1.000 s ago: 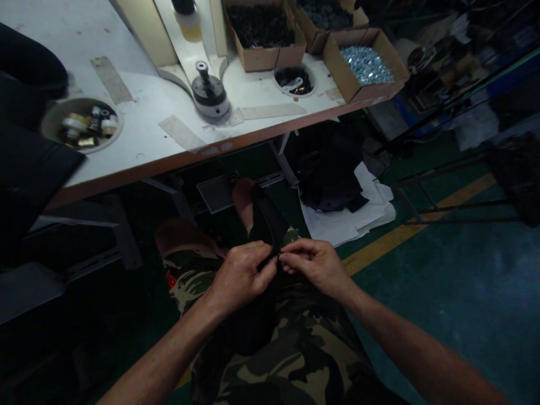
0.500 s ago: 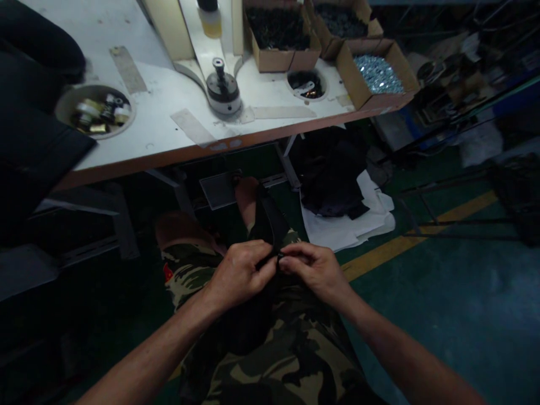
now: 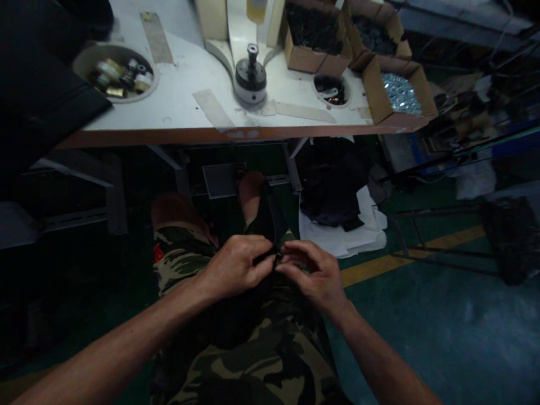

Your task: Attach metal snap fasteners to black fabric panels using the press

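A black strap (image 3: 270, 216) lies over my lap, which is covered by camouflage shorts (image 3: 253, 349). My left hand (image 3: 236, 267) is closed, pinching the strap's near end. My right hand (image 3: 314, 273) is closed too, its fingertips pinching a small dark fitting (image 3: 278, 259) on that same end, right against my left thumb. The two hands touch above my right thigh. What the fitting is stays too dark to make out.
A white worktable (image 3: 185, 95) stands ahead with a black press post (image 3: 251, 76), a recessed bowl of small parts (image 3: 120, 76), another recess (image 3: 331, 90), and cardboard boxes of hardware (image 3: 399, 93). Dark fabric on white sheets (image 3: 337, 225) lies on the green floor to the right.
The view has swung rightward and down, so the table sits further left and higher. Both hands stay together on the strap end, the right fingers shifting slightly on the fitting.
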Demonstrator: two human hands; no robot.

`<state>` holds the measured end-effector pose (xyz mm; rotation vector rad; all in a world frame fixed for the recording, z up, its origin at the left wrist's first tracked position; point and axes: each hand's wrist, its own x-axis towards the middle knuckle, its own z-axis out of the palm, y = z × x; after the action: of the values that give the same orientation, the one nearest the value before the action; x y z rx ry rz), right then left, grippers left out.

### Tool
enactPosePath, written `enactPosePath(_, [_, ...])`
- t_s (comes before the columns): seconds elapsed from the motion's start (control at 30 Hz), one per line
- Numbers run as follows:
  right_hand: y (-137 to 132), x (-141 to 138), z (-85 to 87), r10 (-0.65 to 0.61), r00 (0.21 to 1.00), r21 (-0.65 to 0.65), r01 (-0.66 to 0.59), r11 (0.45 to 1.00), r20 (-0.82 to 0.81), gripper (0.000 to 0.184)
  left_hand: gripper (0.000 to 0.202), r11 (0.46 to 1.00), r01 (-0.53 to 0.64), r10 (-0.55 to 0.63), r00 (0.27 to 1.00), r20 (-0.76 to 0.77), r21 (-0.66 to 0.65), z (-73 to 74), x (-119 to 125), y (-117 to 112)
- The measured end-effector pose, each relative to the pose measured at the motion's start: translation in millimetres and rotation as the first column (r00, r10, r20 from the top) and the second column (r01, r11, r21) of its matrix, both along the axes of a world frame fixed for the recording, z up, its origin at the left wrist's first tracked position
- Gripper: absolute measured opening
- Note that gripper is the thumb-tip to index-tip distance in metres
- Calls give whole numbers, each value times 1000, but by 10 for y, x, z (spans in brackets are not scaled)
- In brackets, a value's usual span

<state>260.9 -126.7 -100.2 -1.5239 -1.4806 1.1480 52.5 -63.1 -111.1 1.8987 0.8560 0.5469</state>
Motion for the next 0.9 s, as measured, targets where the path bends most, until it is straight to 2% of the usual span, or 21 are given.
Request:
enactPosePath(0.07, [0, -82, -11, -126, 987, -236, 99, 967, -104, 22, 24, 1000, 5, -5, 1000, -4, 6, 11, -1, -9])
enactPosePath(0.13, [2, -117, -23, -161, 979, -325, 113, 939, -125, 14, 22, 1000, 12, -12, 1000, -6, 6, 17, 2, -19])
enactPosePath(0.2, [9, -91, -25, -113, 992, -209, 97, 973, -64, 10, 22, 1000, 17, -17, 1000, -11, 6, 14, 6, -26])
enactPosePath(0.27, [19, -26, -17, 11, 998, 40, -13, 999, 58, 10, 23, 1000, 19, -19, 1000, -14, 10, 4, 9, -27])
enactPosePath(0.33, [27, 37, -8, 139, 974, 225, -178, 958, 180, 22, 23, 1000, 18, -17, 1000, -16, 12, -7, 8, -23])
enactPosePath(0.37, [29, 55, -7, 176, 961, 257, -229, 939, 214, 26, 23, 1000, 15, -15, 1000, -15, 10, -11, 7, -21])
enactPosePath(0.43, [28, 53, -12, 157, 968, 197, -195, 961, 195, 26, 23, 1000, 7, -7, 1000, -15, 8, -12, 1, -17])
enactPosePath(0.5, [17, 8, -28, 40, 994, 25, -43, 999, 104, 25, 23, 1000, 2, -1, 1000, -15, 12, -5, -5, -18])
enactPosePath(0.57, [-5, -52, -45, -48, 998, -163, 54, 985, 40, 21, 22, 1000, 2, -2, 1000, -13, 19, 4, -10, -22])
enactPosePath(0.63, [-29, -97, -54, -66, 998, -238, 70, 969, 24, 12, 21, 1000, 4, -4, 1000, -6, 26, 9, -11, -26])
enactPosePath(0.7, [-45, -107, -51, -56, 997, -188, 64, 980, 49, 9, 22, 999, 6, -6, 1000, 1, 34, 3, -10, -28])
enactPosePath(0.8, [-40, -56, -41, 20, 989, 59, -29, 998, 148, 15, 22, 999, 7, -7, 1000, 5, 35, -19, -11, -24])
enactPosePath(0.87, [-24, -4, -39, 90, 969, 222, -142, 965, 229, 28, 22, 1000, 10, -10, 1000, 7, 24, -30, -15, -20])
enactPosePath(0.9, [-17, 14, -39, 115, 961, 263, -182, 948, 251, 32, 22, 1000, 10, -10, 1000, 8, 18, -30, -18, -19])
